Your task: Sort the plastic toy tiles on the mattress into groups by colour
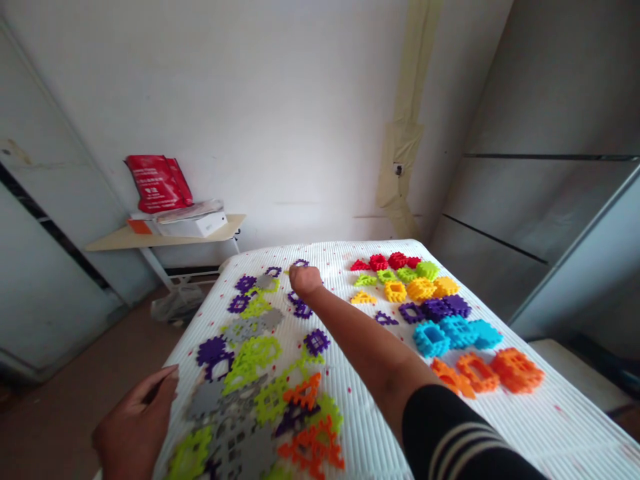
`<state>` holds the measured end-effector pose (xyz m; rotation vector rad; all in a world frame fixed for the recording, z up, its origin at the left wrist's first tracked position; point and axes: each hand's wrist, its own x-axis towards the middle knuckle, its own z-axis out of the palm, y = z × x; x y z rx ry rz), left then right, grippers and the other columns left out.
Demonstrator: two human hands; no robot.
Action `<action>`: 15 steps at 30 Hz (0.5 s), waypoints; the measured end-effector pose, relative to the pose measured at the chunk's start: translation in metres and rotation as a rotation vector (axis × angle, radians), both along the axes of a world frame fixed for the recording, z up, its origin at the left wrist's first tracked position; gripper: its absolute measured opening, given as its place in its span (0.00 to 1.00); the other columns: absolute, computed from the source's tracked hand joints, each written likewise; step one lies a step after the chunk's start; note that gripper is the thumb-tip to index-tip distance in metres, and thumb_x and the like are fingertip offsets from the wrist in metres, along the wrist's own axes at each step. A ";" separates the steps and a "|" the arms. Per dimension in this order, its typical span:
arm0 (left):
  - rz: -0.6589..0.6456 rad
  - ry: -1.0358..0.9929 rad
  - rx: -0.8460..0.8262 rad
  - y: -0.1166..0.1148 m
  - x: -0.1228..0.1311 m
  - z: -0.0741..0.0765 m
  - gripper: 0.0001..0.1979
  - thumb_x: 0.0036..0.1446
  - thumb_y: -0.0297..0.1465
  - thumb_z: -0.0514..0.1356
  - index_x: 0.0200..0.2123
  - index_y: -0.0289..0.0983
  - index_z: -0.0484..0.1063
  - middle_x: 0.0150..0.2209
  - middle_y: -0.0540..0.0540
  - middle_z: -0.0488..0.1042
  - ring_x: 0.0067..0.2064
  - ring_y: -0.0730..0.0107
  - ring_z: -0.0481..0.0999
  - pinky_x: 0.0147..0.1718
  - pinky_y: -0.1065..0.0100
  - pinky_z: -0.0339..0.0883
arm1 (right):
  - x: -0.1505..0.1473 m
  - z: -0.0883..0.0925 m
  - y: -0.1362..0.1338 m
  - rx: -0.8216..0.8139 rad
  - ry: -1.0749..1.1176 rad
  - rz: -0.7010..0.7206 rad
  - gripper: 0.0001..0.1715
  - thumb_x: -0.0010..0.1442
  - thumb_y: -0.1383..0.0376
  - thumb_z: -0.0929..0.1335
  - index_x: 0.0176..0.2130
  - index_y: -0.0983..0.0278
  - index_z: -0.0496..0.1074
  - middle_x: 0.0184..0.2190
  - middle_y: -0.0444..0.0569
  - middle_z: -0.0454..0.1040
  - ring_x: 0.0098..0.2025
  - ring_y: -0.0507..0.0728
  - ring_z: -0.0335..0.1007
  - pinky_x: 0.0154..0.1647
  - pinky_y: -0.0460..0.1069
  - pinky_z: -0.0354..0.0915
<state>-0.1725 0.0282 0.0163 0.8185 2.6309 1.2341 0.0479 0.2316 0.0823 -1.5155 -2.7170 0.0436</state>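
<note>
My right hand (306, 280) reaches to the far middle of the cloth-covered table, its fingers closed. A small yellow bit shows at its fingertips, but the hand hides what it grips, if anything. Purple interlocking plastic pieces (301, 308) lie just below that hand. At the table's left edge, my left hand (137, 421) has thumb and fingers together, with nothing visible in them. Beside it lie loose grey pieces (205, 400), lime-green pieces (255, 355) and a purple piece (211, 350). Nearer to me are orange triangular pieces (311, 448).
Sorted rows on the right hold red (379, 262), lime (427, 270), yellow (421, 288), purple (436, 309), blue (457, 331) and orange stacks (517, 370). A side table (115, 239) bears a white box (193, 225) and a red bag (157, 183). Grey cabinets stand right.
</note>
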 end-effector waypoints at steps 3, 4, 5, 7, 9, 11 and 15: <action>-0.001 0.030 0.041 0.000 -0.004 -0.004 0.09 0.43 0.44 0.55 0.24 0.50 0.73 0.16 0.58 0.72 0.33 0.58 0.77 0.36 0.63 0.66 | 0.027 0.006 -0.012 0.057 0.089 -0.119 0.20 0.68 0.70 0.52 0.54 0.72 0.61 0.46 0.62 0.72 0.47 0.60 0.70 0.42 0.51 0.64; -0.007 0.026 0.048 -0.001 -0.004 -0.006 0.10 0.42 0.43 0.56 0.25 0.49 0.74 0.17 0.58 0.73 0.33 0.58 0.77 0.35 0.64 0.66 | 0.038 0.005 -0.019 0.060 0.110 -0.147 0.20 0.68 0.69 0.51 0.53 0.71 0.62 0.45 0.61 0.73 0.46 0.59 0.71 0.41 0.50 0.64; -0.016 0.020 0.056 -0.001 -0.005 -0.007 0.10 0.42 0.42 0.56 0.27 0.48 0.74 0.17 0.57 0.73 0.32 0.59 0.76 0.34 0.64 0.66 | 0.051 0.002 -0.028 0.057 0.128 -0.167 0.20 0.69 0.69 0.51 0.53 0.70 0.63 0.44 0.59 0.74 0.44 0.58 0.72 0.40 0.49 0.63; -0.045 0.024 0.078 0.000 -0.005 -0.009 0.12 0.42 0.41 0.57 0.30 0.45 0.75 0.19 0.56 0.74 0.32 0.60 0.76 0.33 0.66 0.66 | 0.076 -0.008 -0.048 0.041 0.150 -0.179 0.20 0.69 0.67 0.51 0.51 0.66 0.65 0.42 0.54 0.76 0.43 0.55 0.72 0.39 0.46 0.62; -0.058 0.054 0.096 0.000 -0.004 -0.011 0.14 0.42 0.41 0.57 0.31 0.44 0.76 0.20 0.55 0.75 0.31 0.61 0.76 0.33 0.66 0.67 | 0.097 -0.021 -0.071 0.023 0.146 -0.186 0.19 0.69 0.66 0.53 0.48 0.63 0.68 0.40 0.51 0.76 0.42 0.54 0.73 0.38 0.44 0.62; -0.060 0.092 0.103 0.000 -0.003 -0.014 0.14 0.43 0.41 0.57 0.32 0.44 0.76 0.21 0.55 0.76 0.31 0.62 0.76 0.34 0.66 0.67 | 0.112 -0.033 -0.092 0.017 0.115 -0.211 0.17 0.68 0.66 0.55 0.45 0.62 0.70 0.37 0.51 0.77 0.40 0.55 0.74 0.37 0.45 0.62; -0.079 0.144 0.111 0.000 -0.005 -0.021 0.14 0.45 0.41 0.57 0.33 0.43 0.77 0.22 0.56 0.76 0.30 0.64 0.77 0.30 0.69 0.67 | 0.117 -0.045 -0.114 0.044 0.041 -0.248 0.15 0.66 0.67 0.57 0.42 0.64 0.70 0.36 0.54 0.76 0.37 0.58 0.74 0.33 0.48 0.63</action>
